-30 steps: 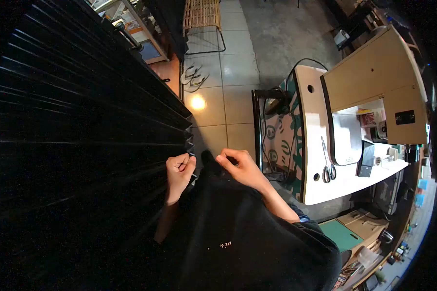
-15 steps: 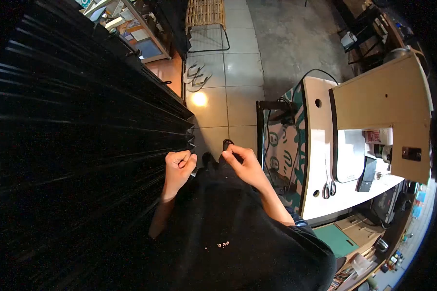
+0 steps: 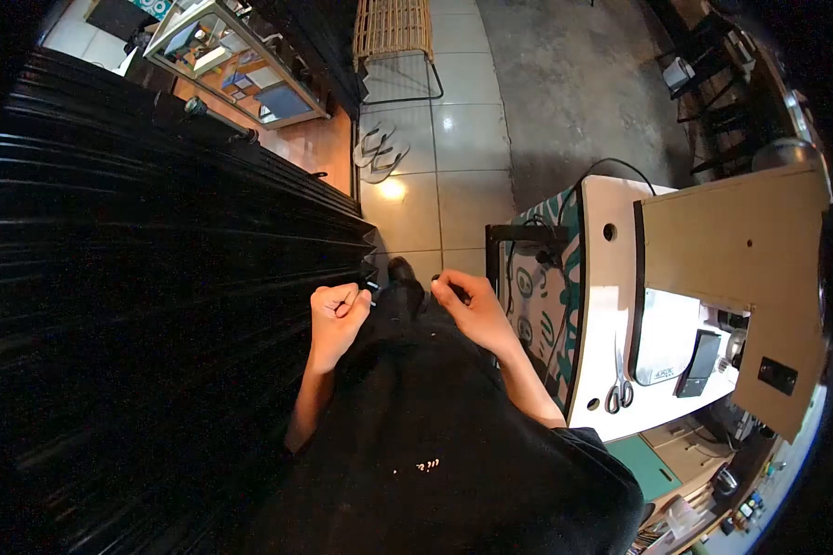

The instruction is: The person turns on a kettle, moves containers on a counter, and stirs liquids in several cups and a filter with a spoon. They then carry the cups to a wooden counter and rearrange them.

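My left hand (image 3: 339,319) is held in front of my body, closed in a fist with the thumb over the curled fingers. A tiny pale glint shows beside its thumb; I cannot make out what it is. Opposite it, at about the same height, my right hand (image 3: 472,310) is closed in a pinch, thumb against the fingers. Whatever the pinch holds, if anything, is too small to name. The hands are apart. A dark shoe (image 3: 404,274) shows on the floor between them. The black pleated curtain (image 3: 194,250) hangs close to my left hand.
On my right stands a white table (image 3: 602,324) with scissors (image 3: 619,384), a silver flat device (image 3: 666,338) and a black box (image 3: 701,363). A wooden panel (image 3: 713,231) rises over it. Ahead are flip-flops (image 3: 380,154), a rattan seat (image 3: 393,28) and a glass cabinet (image 3: 241,65).
My view has shifted forward along the walkway, so the table and cabinet sit differently in it. A foot has stepped forward. Both hands keep nearly the same place and closed shape.
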Demonstrator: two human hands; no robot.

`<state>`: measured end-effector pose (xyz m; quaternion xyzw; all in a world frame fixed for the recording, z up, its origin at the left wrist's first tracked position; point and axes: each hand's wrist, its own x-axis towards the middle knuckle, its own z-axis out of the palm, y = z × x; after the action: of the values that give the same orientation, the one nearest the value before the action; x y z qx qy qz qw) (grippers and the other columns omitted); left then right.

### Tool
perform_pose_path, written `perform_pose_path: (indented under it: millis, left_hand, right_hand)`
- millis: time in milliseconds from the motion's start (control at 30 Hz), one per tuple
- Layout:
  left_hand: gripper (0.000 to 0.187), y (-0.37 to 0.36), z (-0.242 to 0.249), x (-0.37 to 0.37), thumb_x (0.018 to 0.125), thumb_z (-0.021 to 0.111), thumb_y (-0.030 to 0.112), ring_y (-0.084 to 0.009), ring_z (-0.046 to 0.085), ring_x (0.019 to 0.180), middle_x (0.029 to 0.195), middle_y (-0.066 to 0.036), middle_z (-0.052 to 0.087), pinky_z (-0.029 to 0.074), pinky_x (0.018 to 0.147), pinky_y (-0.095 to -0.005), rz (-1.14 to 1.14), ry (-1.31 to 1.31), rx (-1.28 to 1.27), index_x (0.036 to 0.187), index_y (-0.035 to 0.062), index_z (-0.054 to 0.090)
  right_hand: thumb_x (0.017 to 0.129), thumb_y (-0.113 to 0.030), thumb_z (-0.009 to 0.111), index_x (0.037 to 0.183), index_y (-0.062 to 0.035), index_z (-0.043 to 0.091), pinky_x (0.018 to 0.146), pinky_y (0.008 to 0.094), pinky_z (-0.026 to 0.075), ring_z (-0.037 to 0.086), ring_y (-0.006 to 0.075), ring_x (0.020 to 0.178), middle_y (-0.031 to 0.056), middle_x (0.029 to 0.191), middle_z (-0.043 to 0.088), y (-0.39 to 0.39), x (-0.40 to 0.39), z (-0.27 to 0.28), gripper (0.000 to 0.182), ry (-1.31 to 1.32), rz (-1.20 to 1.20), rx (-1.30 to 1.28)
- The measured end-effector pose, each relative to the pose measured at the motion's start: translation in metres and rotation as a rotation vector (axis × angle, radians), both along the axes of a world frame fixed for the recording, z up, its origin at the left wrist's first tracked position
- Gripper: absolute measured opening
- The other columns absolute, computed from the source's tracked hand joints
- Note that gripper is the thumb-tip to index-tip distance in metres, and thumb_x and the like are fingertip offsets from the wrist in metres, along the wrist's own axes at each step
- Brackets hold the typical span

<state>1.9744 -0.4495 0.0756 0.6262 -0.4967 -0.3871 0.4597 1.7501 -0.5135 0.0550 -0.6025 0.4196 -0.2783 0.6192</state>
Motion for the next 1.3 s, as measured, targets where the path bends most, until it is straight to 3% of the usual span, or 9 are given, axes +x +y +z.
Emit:
perform_pose_path:
  millis: [367, 700, 767, 1100, 1300]
  left_hand:
    - [0.049, -0.077, -0.016, 0.035, 0.088, 0.061, -0.006, -0.0021, 0.023, 0.053, 0.054, 0.006, 0.026, 0.02, 0.047, -0.0258, 0.015, 0.069, -0.021, 0.059, 0.0095, 0.024]
    - [0.049, -0.178, -0.023, 0.081, 0.085, 0.063, -0.004, -0.0027, 0.023, 0.051, 0.052, 0.006, 0.025, 0.019, 0.047, -0.0267, 0.052, 0.129, -0.028, 0.058, 0.0092, 0.024]
    - [0.049, -0.192, -0.024, 0.092, 0.085, 0.063, -0.004, -0.0031, 0.023, 0.051, 0.052, 0.005, 0.025, 0.019, 0.047, -0.0268, 0.051, 0.127, -0.018, 0.058, 0.0091, 0.024]
    - [0.05, -0.237, -0.019, 0.124, 0.084, 0.064, -0.001, -0.0048, 0.023, 0.051, 0.053, 0.004, 0.026, 0.02, 0.048, -0.0273, 0.034, 0.126, 0.005, 0.058, 0.0095, 0.024]
    - [0.051, -0.258, -0.02, 0.144, 0.085, 0.065, 0.0, -0.005, 0.022, 0.051, 0.052, 0.005, 0.027, 0.02, 0.048, -0.0271, 0.044, 0.083, -0.019, 0.058, 0.0099, 0.023]
  right_hand:
    - [0.101, -0.026, 0.061, 0.084, -0.0015, 0.055, 0.053, 0.0272, 0.03, 0.037, 0.0052, 0.061, -0.0035, 0.064, 0.039, -0.083, 0.032, -0.008, 0.031, 0.041, 0.004, 0.011]
    - [0.101, -0.025, 0.061, 0.084, -0.0008, 0.057, 0.054, 0.0257, 0.035, 0.04, 0.0045, 0.063, -0.002, 0.066, 0.046, -0.193, 0.097, 0.004, 0.03, 0.03, 0.056, 0.068]
    - [0.102, -0.025, 0.059, 0.079, -0.0025, 0.054, 0.054, 0.0251, 0.03, 0.036, 0.0033, 0.061, -0.0056, 0.065, 0.041, -0.21, 0.108, 0.009, 0.033, -0.005, 0.053, 0.021]
    - [0.102, -0.023, 0.06, 0.078, -0.0029, 0.054, 0.054, 0.0236, 0.029, 0.035, 0.0018, 0.062, -0.0075, 0.067, 0.041, -0.266, 0.143, 0.001, 0.032, -0.071, 0.054, 0.069]
    - [0.102, -0.022, 0.06, 0.079, -0.0021, 0.054, 0.053, 0.0236, 0.028, 0.033, 0.0018, 0.064, -0.0088, 0.068, 0.039, -0.293, 0.163, -0.008, 0.031, -0.058, 0.045, -0.034]
